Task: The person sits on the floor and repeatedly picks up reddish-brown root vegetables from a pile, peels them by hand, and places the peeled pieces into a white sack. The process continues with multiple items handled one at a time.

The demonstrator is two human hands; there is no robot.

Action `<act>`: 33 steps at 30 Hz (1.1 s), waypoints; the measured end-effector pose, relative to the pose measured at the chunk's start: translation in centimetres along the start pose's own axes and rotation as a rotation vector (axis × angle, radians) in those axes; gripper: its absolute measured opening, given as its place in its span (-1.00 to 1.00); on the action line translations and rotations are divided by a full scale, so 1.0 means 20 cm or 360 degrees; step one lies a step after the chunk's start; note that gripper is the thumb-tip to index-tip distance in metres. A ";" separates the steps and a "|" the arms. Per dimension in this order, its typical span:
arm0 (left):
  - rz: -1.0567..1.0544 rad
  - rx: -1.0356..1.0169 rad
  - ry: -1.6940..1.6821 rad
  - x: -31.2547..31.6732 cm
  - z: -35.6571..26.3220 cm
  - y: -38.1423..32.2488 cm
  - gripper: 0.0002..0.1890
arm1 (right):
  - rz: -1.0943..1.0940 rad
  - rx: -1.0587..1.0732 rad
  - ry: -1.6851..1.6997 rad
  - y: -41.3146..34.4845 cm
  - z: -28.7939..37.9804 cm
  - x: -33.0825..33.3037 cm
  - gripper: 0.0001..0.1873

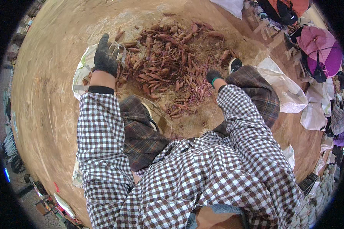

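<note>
My left hand (pixel 105 58), in a dark glove, is raised over the mouth of a white plastic sack (pixel 81 68), thumb and fingers spread. Some roots show inside the sack. Right of it, a heap of reddish tuberous roots (pixel 163 63), probably sweet potatoes, lies on the ground. My right hand (pixel 214 76), also in a dark glove, is low at the heap's right edge, near thin pinkish roots (pixel 200 91). Its fingers are largely hidden, so whether it holds anything cannot be told.
My plaid-covered knees flank the heap, with a shoe (pixel 235 65) beyond the right one. White sacks (pixel 286 88) lie to the right. At the upper right are a person in a pink and purple hat (pixel 318 51) and another in orange headwear (pixel 299 7).
</note>
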State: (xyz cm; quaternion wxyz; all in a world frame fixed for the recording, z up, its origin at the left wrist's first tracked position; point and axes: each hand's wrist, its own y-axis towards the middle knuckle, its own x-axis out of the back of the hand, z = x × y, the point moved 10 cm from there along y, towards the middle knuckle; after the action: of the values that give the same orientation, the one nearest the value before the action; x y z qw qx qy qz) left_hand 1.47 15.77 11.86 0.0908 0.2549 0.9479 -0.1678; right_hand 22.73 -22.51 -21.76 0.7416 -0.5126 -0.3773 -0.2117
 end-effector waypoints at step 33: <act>0.0240 0.0074 0.0486 -0.25 0.02 -0.15 -0.53 | -0.0006 -0.0290 0.0383 -0.21 0.08 -0.35 -0.31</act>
State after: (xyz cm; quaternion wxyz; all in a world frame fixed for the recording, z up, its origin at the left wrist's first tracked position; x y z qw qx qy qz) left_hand 4.24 10.98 13.47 -0.0480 0.3498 0.9248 -0.1418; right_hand 14.75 -23.20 -24.39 0.7315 -0.5479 -0.2659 -0.3065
